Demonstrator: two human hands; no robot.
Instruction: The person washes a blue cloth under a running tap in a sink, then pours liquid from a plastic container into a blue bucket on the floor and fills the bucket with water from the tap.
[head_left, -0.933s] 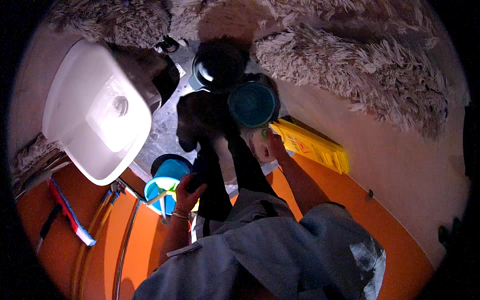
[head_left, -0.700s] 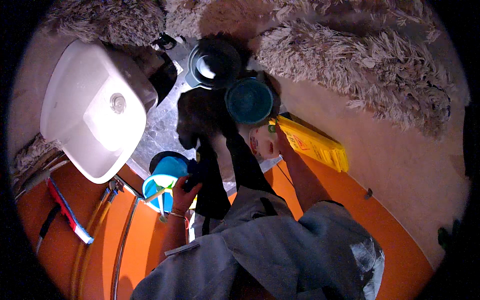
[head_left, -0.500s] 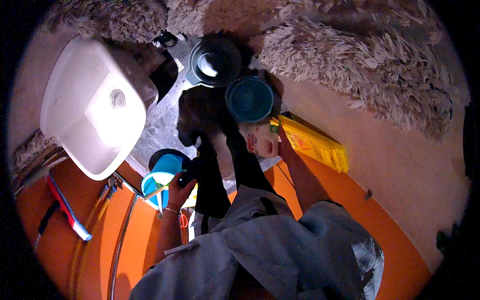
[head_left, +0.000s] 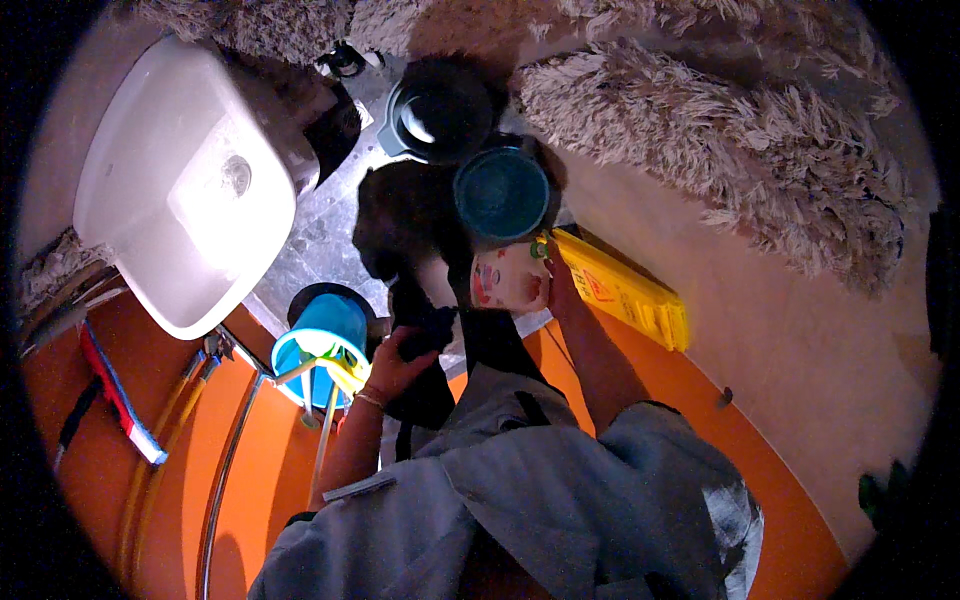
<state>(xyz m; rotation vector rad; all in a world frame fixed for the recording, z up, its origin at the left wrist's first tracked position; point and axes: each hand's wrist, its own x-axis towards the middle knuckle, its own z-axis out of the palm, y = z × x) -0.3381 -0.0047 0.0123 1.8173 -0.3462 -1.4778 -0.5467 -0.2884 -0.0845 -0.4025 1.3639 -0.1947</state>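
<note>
My right hand (head_left: 561, 287) grips a pale, see-through jug (head_left: 508, 277) with a green cap and red label print. The jug is tilted, its cap end by my fingers, in front of my legs. My left hand (head_left: 402, 365) is closed around a small dark thing (head_left: 430, 336) whose kind I cannot make out against my dark clothing. Left of that hand, a blue bucket (head_left: 322, 335) leans with a yellow item (head_left: 345, 372) and several handles sticking out. Just beyond the jug sits a dark teal bucket (head_left: 502, 194).
A white washbasin (head_left: 158, 200) juts out at the left. Farther back stands a dark bucket with a spout (head_left: 437, 112). Folded yellow floor signs (head_left: 625, 290) lean at the right. Shaggy mop heads (head_left: 700, 140) hang along the wall. A red-and-white brush (head_left: 122, 395) and poles are at the left.
My left hand has moved right, away from the blue bucket, with the dark thing in it. The jug has shifted slightly left in my right hand. The view has shifted a little.
</note>
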